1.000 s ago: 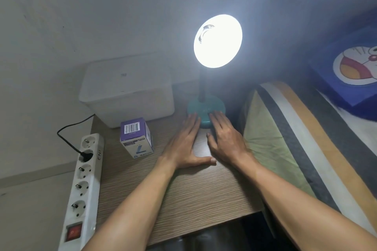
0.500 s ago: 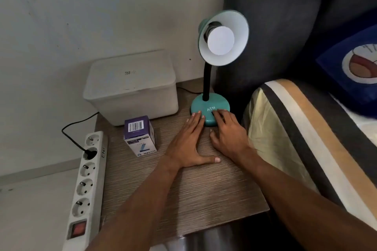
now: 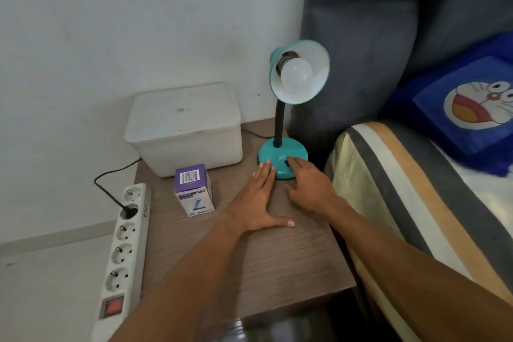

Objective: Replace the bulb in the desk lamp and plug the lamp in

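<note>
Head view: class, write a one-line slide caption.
Both hands, left and right, reach the unlit teal lamp's base.

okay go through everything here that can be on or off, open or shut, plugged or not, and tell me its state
Lamp bulb: fitted, unlit.
Lamp plug: in the power strip, second socket from the far end.
Strip switch: position unclear.
Storage box: lid on.
Bulb carton: upright, closed.
Left hand: flat, fingers touching the lamp base.
Right hand: fingers on the base.

Both hands, left [image 3: 256,203] and right [image 3: 311,189], lie flat touching the unlit lamp's base [image 3: 283,158].
</note>
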